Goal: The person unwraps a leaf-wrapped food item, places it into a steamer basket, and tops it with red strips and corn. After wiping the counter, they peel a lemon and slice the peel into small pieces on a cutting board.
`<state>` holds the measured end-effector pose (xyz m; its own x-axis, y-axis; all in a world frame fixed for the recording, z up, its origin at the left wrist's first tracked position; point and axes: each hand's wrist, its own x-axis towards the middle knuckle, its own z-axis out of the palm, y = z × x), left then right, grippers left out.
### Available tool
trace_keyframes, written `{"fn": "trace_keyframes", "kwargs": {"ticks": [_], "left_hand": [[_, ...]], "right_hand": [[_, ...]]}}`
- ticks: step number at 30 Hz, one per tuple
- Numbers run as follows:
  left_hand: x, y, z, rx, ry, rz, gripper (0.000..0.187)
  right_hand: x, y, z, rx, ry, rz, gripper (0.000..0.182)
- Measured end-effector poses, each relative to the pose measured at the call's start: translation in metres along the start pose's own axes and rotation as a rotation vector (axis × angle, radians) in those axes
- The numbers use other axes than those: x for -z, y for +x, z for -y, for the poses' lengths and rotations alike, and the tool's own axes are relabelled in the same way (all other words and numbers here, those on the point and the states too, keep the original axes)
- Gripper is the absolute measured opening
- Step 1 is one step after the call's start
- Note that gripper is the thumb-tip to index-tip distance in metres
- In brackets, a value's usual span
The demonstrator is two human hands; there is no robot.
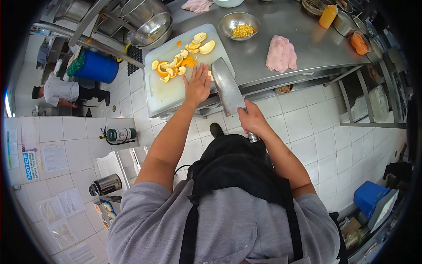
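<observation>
My right hand [254, 118] is wrapped round the handle of a broad cleaver [226, 86]. Its wide blade points away from me and overlaps the right edge of the white cutting board [165, 99]. My left hand [198, 86] lies with fingers stretched out over the board, left of the blade, fingertips close to the peels. Cut orange peels [176, 66], some curled and some showing pale pith, are scattered across the board's far half. Beyond its right corner stands a metal bowl [224, 25] holding small chopped yellow pieces [242, 30].
A pink cloth [281, 53] lies on the steel counter [261, 66] to the right. Farther right are a yellow squeeze bottle [328, 16] and pots [344, 24]. Metal bowls [154, 31] stand at the back left. A person [66, 90] is beyond a blue barrel [100, 66].
</observation>
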<state>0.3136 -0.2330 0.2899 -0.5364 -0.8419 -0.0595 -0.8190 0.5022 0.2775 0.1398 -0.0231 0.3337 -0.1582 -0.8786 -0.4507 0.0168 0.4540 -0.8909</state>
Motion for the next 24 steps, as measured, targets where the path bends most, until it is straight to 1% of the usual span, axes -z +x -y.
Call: {"fn": "trace_keyframes", "kwargs": {"ticks": [6,12,16,19,24], "left_hand": [[-0.001,-0.001,0.001,-0.025,0.003,-0.016,0.062],[-0.002,-0.002,0.003,-0.045,0.009,-0.035,0.062],[0.000,-0.002,0.002,-0.055,-0.001,-0.047,0.062],[0.003,-0.003,-0.002,-0.035,-0.013,-0.022,0.064],[0.009,-0.006,-0.008,-0.044,0.012,-0.040,0.078]], "right_hand": [[-0.006,0.004,0.007,0.056,-0.036,-0.031,0.026],[-0.009,0.016,0.000,0.041,-0.030,-0.042,0.027],[-0.012,0.008,0.003,0.039,-0.043,-0.047,0.028],[-0.014,0.011,0.002,0.027,0.013,-0.034,0.028],[-0.019,0.035,-0.002,-0.026,0.074,-0.046,0.027]]}}
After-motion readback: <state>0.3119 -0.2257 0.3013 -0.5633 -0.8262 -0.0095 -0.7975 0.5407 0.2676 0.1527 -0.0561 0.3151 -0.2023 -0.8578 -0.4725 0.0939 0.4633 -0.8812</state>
